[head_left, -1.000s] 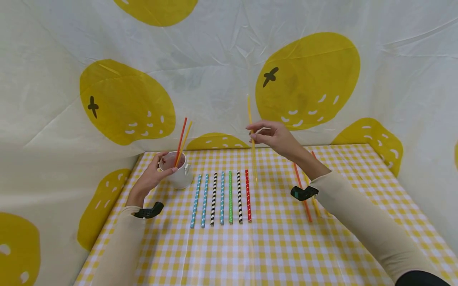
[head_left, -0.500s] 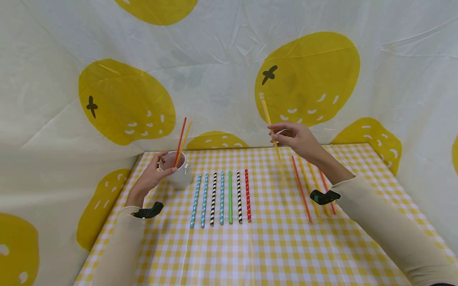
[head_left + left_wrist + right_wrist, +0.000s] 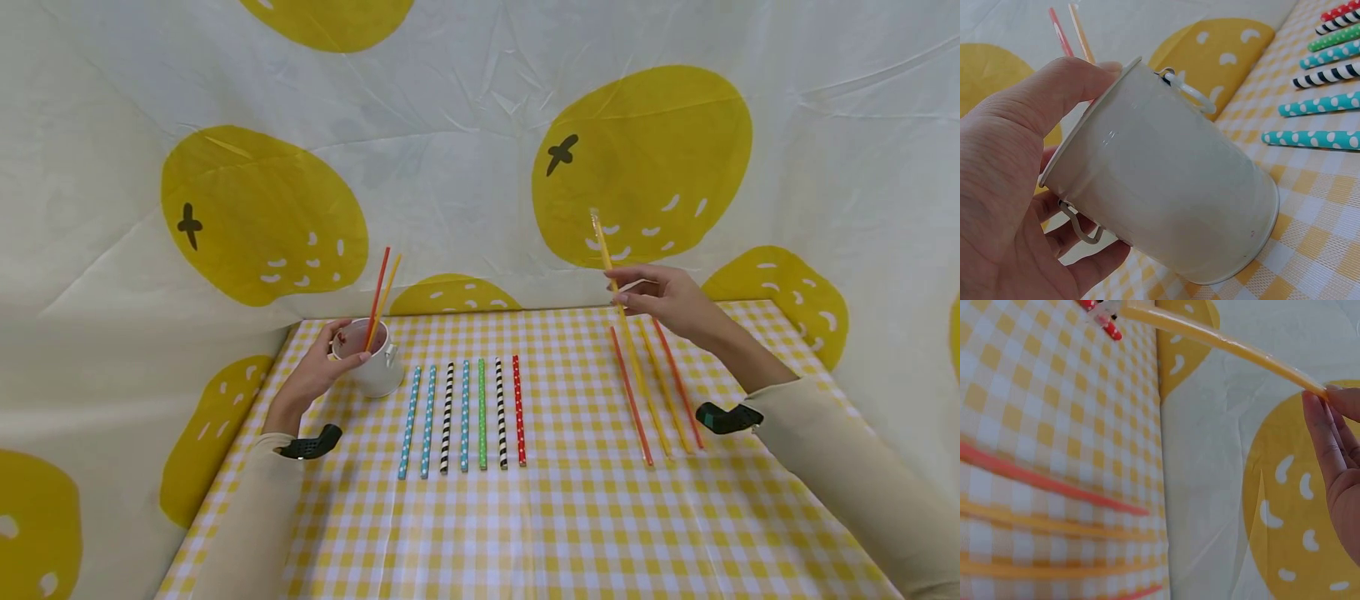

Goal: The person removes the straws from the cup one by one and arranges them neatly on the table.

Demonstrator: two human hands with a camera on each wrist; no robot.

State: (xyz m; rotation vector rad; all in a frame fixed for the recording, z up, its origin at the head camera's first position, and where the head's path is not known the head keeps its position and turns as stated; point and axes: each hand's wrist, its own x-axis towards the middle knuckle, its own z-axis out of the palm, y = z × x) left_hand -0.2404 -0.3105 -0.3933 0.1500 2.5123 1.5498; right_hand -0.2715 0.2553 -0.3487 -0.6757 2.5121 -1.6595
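Observation:
My left hand (image 3: pixel 318 371) holds a small white metal pail (image 3: pixel 1166 175) with ring handles, thumb over the rim and fingers around its far side. It stands on the table at the left. A red straw (image 3: pixel 379 287) and a yellow straw (image 3: pixel 391 292) lean up out of it. Between thumb and fingertips, my right hand (image 3: pixel 667 300) pinches a yellow straw in a clear wrapper (image 3: pixel 602 242). The wrapped straw is raised and tilted, overlapping the right-hand straws in the head view. Below it lie a red straw (image 3: pixel 632 396), yellow straws (image 3: pixel 666 387) and another red straw (image 3: pixel 678 383).
Patterned paper straws lie in a row mid-table: several blue dotted ones (image 3: pixel 465 417), a green one (image 3: pixel 483 417), black-striped ones (image 3: pixel 502 417) and a red dotted one (image 3: pixel 519 412). A yellow checked cloth (image 3: pixel 465 533) covers the table. A fruit-print sheet (image 3: pixel 450 192) hangs behind.
My right hand has moved right with the wrapped yellow straw, from beside the paper straws to over the right-hand group. The left hand and pail have stayed put.

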